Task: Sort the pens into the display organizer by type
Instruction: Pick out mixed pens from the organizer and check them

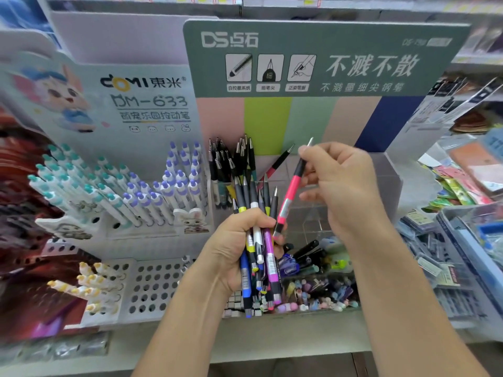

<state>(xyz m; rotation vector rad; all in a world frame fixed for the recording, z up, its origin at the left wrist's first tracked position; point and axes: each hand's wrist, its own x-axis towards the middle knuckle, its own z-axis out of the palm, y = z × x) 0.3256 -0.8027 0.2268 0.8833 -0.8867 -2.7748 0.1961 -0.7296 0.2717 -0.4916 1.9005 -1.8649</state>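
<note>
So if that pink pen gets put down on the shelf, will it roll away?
Probably a bit: the pink pen looks round and slim, so it could roll. It looks stiff and light, since the right hand pinches it with fingertips alone. Its dark grip section looks rubbery, so likely not slippery there.

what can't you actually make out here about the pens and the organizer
- Head view: the middle of the pen bundle is hidden by the left hand gripping it, so the count is unclear.
- Where the right hand pinches the pink pen, its fingers cover part of the barrel.
- The clear organizer's dividers barely show through the transparent plastic.
- Print on the pen barrels is too small to read.
- The shelf goods at the right edge are blurred.
</note>
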